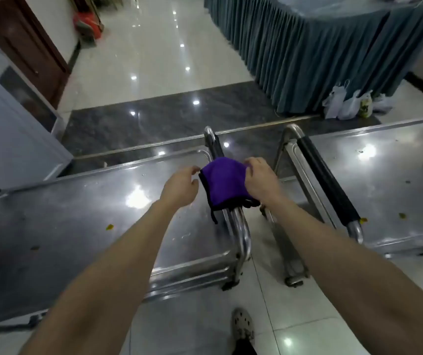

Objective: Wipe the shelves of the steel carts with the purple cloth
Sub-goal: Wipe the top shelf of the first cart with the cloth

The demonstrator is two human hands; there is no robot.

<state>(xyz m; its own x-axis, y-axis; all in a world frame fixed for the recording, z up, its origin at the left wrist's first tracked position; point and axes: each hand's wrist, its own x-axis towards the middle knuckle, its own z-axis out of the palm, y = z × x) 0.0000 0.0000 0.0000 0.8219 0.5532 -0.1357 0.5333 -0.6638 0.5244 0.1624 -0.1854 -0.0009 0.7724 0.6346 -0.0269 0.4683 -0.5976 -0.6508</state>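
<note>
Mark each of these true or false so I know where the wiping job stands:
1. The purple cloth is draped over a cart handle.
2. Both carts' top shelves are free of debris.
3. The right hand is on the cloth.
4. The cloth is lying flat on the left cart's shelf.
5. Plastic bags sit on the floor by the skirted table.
1. True: the purple cloth hangs over the left cart's handle.
2. False: small scraps lie on the left cart's shelf and the right cart's shelf.
3. True: the right hand grips it.
4. False: it is on the handle, with the left hand beside it.
5. True: plastic bags by the skirted table.
</note>
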